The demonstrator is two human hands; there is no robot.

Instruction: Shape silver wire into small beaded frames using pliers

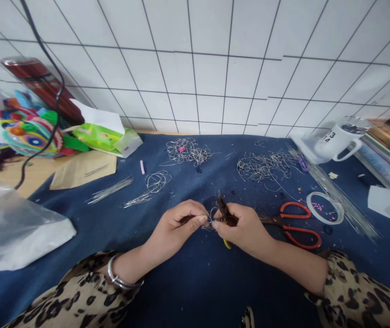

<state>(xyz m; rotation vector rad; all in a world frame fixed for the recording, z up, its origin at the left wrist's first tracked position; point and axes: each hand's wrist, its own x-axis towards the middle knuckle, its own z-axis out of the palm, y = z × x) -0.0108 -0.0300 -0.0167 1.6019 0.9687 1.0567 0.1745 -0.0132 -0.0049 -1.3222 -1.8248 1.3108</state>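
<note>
My left hand [174, 230] is closed, its thumb and forefinger pinching a thin, bent silver wire [212, 213]. Close beside it, my right hand [248, 230] is closed around small pliers [223, 208]. Their dark jaws point up toward the wall, and a bit of yellow handle shows below the palm. The thumb and fingertip of the right hand also meet at the wire, which makes a small loop between both hands. Fingers cover most of it. Right of my right hand lie scissors [297, 223] with orange handles, their blades partly hidden behind the hand.
Tangled wire [186, 151] and another wire heap [265, 166] lie toward the tiled wall. Straight wires [111, 190] rest at left; a long bundle [345, 196] lies at right near a clear ring [325, 208] and white mug [340, 139]. A plastic bag [20, 228] sits left.
</note>
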